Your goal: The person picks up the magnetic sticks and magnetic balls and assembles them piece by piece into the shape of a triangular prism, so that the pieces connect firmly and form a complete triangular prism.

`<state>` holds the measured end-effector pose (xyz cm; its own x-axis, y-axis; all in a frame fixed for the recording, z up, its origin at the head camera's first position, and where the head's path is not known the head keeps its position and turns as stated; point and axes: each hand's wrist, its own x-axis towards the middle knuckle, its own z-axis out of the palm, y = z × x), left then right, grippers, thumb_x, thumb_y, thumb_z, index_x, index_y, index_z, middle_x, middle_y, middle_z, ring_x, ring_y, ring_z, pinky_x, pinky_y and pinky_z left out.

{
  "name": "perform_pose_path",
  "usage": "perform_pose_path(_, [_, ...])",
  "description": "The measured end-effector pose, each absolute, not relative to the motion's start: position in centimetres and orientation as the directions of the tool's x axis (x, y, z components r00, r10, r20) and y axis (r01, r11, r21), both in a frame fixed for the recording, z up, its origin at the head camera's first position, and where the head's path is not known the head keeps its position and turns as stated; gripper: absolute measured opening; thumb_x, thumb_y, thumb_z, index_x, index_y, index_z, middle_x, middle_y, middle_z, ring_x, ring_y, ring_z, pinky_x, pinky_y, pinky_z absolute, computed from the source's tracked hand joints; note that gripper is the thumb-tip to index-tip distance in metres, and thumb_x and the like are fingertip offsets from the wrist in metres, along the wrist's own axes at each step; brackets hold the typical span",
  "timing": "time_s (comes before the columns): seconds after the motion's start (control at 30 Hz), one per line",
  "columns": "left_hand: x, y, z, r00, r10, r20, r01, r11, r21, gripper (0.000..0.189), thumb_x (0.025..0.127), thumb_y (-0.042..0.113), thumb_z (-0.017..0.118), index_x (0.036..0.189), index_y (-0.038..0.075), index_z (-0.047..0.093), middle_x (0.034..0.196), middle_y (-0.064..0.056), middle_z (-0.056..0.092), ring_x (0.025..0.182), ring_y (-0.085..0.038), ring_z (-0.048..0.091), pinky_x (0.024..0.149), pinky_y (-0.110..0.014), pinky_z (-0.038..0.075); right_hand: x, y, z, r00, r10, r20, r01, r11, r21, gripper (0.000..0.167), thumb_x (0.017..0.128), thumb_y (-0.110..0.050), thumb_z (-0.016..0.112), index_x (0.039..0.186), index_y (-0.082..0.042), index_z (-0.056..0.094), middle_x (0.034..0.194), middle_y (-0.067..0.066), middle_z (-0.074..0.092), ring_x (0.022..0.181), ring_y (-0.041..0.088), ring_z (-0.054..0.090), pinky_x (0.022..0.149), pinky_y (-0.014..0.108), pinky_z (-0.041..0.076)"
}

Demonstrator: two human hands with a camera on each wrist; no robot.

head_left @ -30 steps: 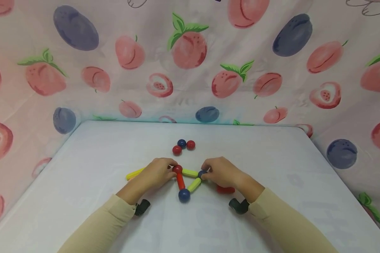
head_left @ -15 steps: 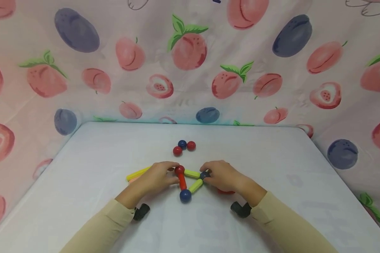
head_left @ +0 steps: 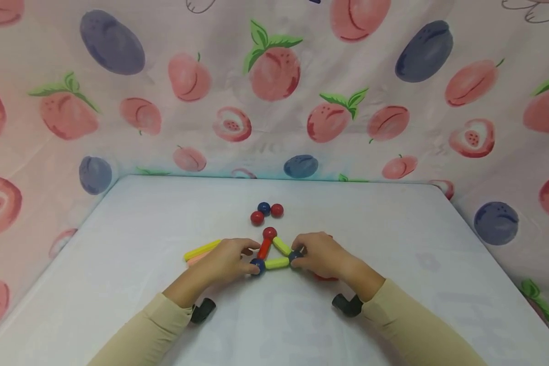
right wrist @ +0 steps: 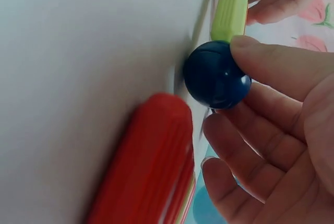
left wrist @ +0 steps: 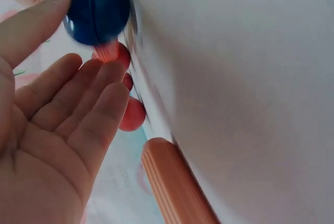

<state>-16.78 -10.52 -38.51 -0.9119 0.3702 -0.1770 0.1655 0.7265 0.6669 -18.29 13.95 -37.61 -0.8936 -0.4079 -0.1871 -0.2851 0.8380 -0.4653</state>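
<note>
A triangle of magnetic rods and balls lies between my hands in the head view. Its red ball (head_left: 269, 233) is at the far corner, joined by a red rod (head_left: 265, 248) to the left blue ball (head_left: 257, 267). Two yellow-green rods, one of them the near rod (head_left: 276, 263), meet at the right blue ball (right wrist: 216, 75). My right hand (head_left: 322, 251) pinches that ball between thumb and fingers. My left hand (head_left: 229, 259) rests its thumb against the left blue ball (left wrist: 99, 14), its other fingers extended close to the red rod.
Beyond the triangle sit a loose blue ball (head_left: 264, 208) and two red balls, one nearer (head_left: 257, 218). A yellow rod (head_left: 202, 250) and an orange rod (left wrist: 175, 182) lie by my left hand. Red rods (right wrist: 148, 161) lie beside my right hand, partly hidden.
The triangle has turned clockwise: its red corner moved away to the far side, and the near blue ball swung left to my left thumb. My right hand stays on its blue ball.
</note>
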Motion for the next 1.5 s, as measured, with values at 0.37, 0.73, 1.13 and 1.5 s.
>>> perform_pose_path(0.37, [-16.8,-10.6,-38.8,-0.904,0.395,-0.160,0.206,0.734,0.648,0.035,0.085,0.014,0.081,0.119,0.009,0.071,0.101,0.002,0.068,0.087,-0.014,0.059,0.083,-0.032,0.053,-18.2,15.8,-37.2,-0.909,-0.378,-0.175,-0.239,0.818,-0.523,0.035,0.088,-0.024,0.078,0.120,-0.013,0.069,0.106,-0.002,0.067,0.099,0.018,0.060,0.087,0.039,0.054])
perform_pose_path(0.73, [-16.9,-10.6,-38.8,-0.903,0.398,-0.162,0.222,0.754,0.618,0.034,0.087,0.015,0.080,0.119,0.008,0.072,0.105,0.000,0.068,0.089,-0.015,0.058,0.084,-0.033,0.053,-20.4,20.6,-37.4,-0.946,-0.303,-0.110,-0.194,0.807,-0.557,0.035,0.094,-0.015,0.070,0.127,-0.005,0.063,0.116,0.011,0.064,0.108,0.031,0.058,0.084,0.038,0.056])
perform_pose_path(1.13, [-16.8,-10.4,-38.7,-0.901,0.397,-0.178,0.208,0.752,0.626,0.034,0.087,0.014,0.080,0.120,0.010,0.072,0.112,-0.003,0.068,0.094,-0.017,0.059,0.091,-0.038,0.053,-22.6,20.9,-38.9,-0.949,-0.275,-0.151,-0.152,0.823,-0.547,0.028,0.096,-0.016,0.067,0.122,-0.005,0.065,0.111,0.008,0.066,0.104,0.027,0.060,0.086,0.039,0.056])
perform_pose_path(1.5, [-16.8,-10.5,-38.6,-0.900,0.395,-0.181,0.208,0.757,0.619,0.034,0.088,0.014,0.079,0.120,0.009,0.071,0.110,-0.002,0.068,0.093,-0.017,0.058,0.090,-0.037,0.053,-23.4,20.5,-38.9,-0.938,-0.287,-0.193,-0.146,0.833,-0.534,0.028,0.096,-0.013,0.067,0.123,-0.006,0.065,0.112,0.009,0.065,0.104,0.026,0.060,0.088,0.039,0.055])
